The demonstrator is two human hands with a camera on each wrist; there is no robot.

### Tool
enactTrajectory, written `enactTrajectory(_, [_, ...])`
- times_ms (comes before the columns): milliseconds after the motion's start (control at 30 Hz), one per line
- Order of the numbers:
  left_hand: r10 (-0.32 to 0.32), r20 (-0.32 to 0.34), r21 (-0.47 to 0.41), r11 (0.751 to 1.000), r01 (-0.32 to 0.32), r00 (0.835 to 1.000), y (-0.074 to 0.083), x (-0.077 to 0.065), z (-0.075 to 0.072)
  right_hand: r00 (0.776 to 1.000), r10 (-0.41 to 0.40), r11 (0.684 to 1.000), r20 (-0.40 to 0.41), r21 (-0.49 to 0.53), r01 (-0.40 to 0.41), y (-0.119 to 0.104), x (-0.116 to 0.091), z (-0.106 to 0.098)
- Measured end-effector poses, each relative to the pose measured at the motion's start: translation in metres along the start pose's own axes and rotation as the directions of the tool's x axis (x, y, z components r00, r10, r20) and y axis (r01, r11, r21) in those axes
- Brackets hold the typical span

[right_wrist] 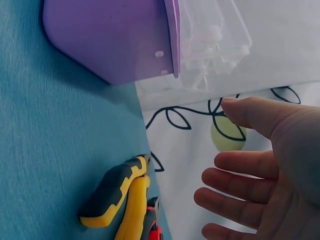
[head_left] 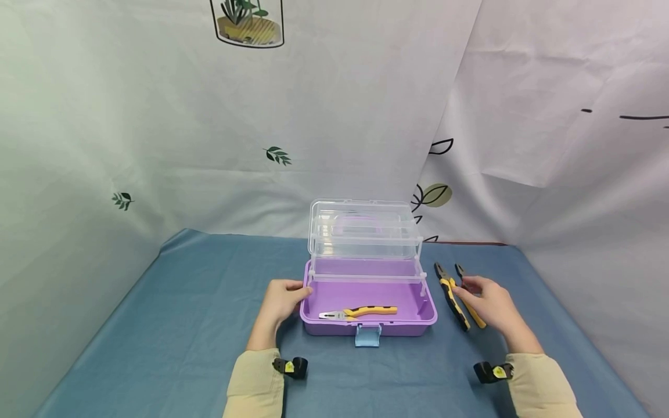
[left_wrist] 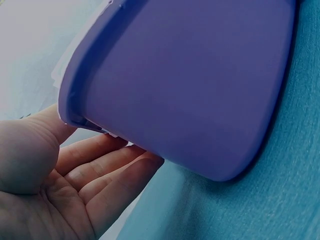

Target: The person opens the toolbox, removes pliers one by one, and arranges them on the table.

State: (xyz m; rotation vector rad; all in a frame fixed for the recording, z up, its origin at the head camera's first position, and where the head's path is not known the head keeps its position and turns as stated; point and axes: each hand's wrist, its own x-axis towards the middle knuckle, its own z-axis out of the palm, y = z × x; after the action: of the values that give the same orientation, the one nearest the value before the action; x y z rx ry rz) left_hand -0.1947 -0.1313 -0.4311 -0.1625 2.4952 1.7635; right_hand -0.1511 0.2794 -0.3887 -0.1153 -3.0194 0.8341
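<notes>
A purple toolbox [head_left: 368,329] with its clear lid [head_left: 363,229] raised stands in the middle of the table. My left hand [head_left: 279,302] grips its left rim, thumb over the edge and fingers along the outer wall [left_wrist: 185,90]. Inside the box lies a pair of pliers [head_left: 372,311] with yellow handles. To the right of the box, my right hand [head_left: 491,302] hovers over two more pairs, fingers spread and holding nothing. One is black-and-yellow pliers [head_left: 452,299]; the other, yellow-handled pliers [head_left: 477,316], is partly hidden by the hand.
A blue cloth [head_left: 209,325] covers the table, and a pale patterned curtain [head_left: 209,116] hangs behind and on both sides. The toolbox has a light blue latch [head_left: 368,337] hanging at its front. A red-and-black piece [right_wrist: 154,227] shows beside the pliers in the right wrist view.
</notes>
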Motion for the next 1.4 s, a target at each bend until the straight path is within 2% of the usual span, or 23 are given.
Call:
enactTrajectory(633, [-0.012, -0.004, 0.012, 1.000, 0.012, 1.000, 0.000, 0.002, 0.001, 0.996, -0.085, 0.996, -0.009, 0.020, 0.085, -0.025, -0.006, 0.005])
enactTrajectory(967, [-0.018, -0.003, 0.009, 1.000, 0.018, 1.000, 0.000, 0.002, 0.001, 0.987, -0.155, 0.988, -0.047, 0.000, 0.155, -0.030, -0.005, 0.011])
enactTrajectory(1167, [-0.018, -0.003, 0.004, 1.000, 0.018, 1.000, 0.000, 0.002, 0.001, 0.985, -0.169, 0.986, -0.030, 0.001, 0.169, -0.036, -0.005, 0.014])
enactTrajectory(1400, [-0.017, -0.003, -0.006, 1.000, 0.017, 1.000, 0.001, 0.001, 0.001, 0.974, -0.224, 0.974, -0.029, 0.002, 0.225, -0.043, -0.003, 0.016])
